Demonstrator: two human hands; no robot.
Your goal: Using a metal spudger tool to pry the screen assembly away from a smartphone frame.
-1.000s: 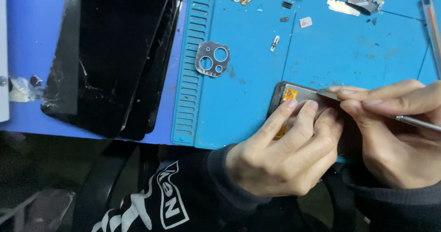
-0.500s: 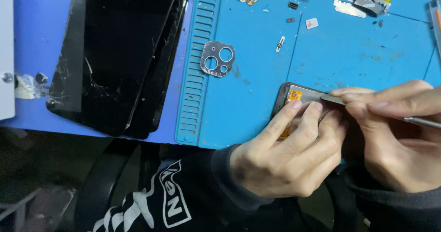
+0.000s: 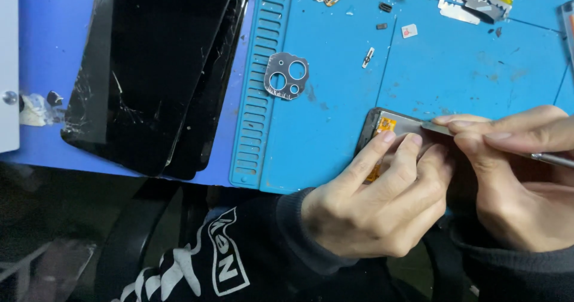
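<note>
- The opened phone lies at the near edge of the blue work mat, mostly hidden under both hands; only its dark corner and an orange flex part show.
- The left hand curls over it, 3 fingertips pressing down on the body to pin it flat.
- The right hand pinches a thin metal tool, its flat tip laid on the phone's upper edge.
- It looks light, rigid and thin, with delicate parts exposed inside; best held by the frame edges, not the orange flex.
- 2 cracked black screens lie well apart to the left; a camera-lens bezel sits between.
</note>
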